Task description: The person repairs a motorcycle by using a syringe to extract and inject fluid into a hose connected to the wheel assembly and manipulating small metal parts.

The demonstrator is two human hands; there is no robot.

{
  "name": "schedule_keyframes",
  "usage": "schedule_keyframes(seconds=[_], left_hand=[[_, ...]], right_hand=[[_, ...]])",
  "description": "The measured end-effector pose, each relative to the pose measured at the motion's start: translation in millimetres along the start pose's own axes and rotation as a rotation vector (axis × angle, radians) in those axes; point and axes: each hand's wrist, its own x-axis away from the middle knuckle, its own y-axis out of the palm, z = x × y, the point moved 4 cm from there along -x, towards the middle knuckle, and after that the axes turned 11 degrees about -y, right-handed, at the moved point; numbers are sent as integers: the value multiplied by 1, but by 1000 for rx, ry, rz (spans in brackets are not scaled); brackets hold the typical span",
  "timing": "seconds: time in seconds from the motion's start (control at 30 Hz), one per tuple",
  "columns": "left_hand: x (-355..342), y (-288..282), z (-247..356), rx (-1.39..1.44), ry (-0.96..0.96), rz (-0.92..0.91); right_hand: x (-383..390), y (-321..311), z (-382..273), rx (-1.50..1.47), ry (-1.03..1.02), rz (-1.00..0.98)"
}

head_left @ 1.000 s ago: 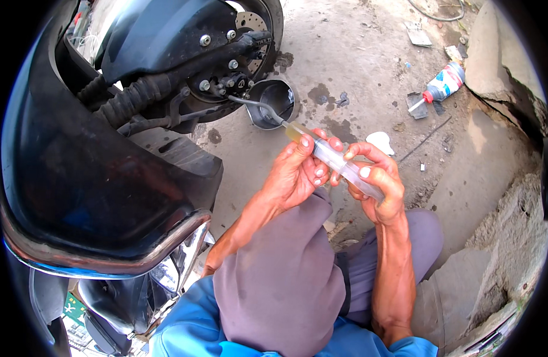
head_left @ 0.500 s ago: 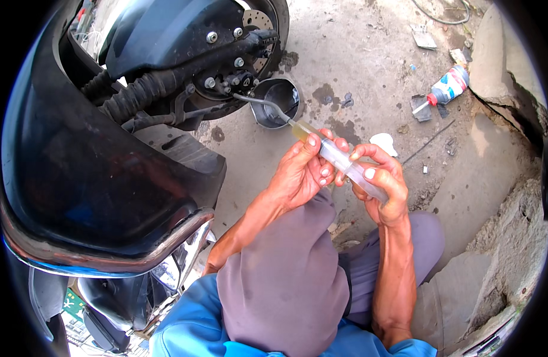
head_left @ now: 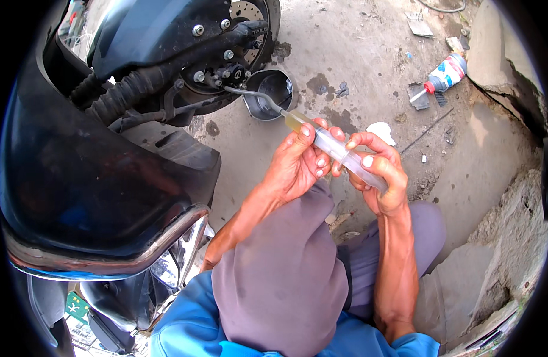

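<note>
A large clear plastic syringe [head_left: 334, 147] lies slantwise between my hands, with yellowish fluid in its far end. My left hand [head_left: 297, 157] is closed around the barrel. At the near end, my right hand [head_left: 378, 172] grips the syringe by its plunger and flange, thumb and forefinger on top. A thin tube [head_left: 268, 98] runs from the syringe tip to the brake caliper [head_left: 229, 76] on the motorcycle wheel [head_left: 268, 35]. Below the caliper, a dark round container [head_left: 263, 108] stands on the ground, partly hidden by the tube.
Black motorcycle bodywork [head_left: 95, 196] fills the left side. At the upper right a bottle with a red cap and white nozzle [head_left: 446, 74] lies beside broken concrete slabs [head_left: 506, 59]. A white scrap [head_left: 381, 133] and a thin stick [head_left: 427, 129] lie on the stained ground.
The view has shifted slightly, so the motorcycle sits a little further left and up. Both hands keep their hold on the syringe, and the tube still runs to the caliper.
</note>
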Motion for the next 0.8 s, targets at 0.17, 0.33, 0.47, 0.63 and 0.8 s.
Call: schedule_keyframes(seconds=[0.17,0.33,0.47,0.63,0.8], left_hand=[[-2,-4,-2,-32,-12,-20],[0,-2,0,-35,3,-8],[2,-1,3,-28,-29,17],[12,-57,49,-102,391,572],[19,-73,102,122,574,723]], right_hand=[[0,-3,0,3,-2,-3],[-3,1,3,9,-3,15],[-1,0,-3,1,6,-16],[0,-3,-4,-26,-9,-3],[0,1,-3,-4,1,-13]])
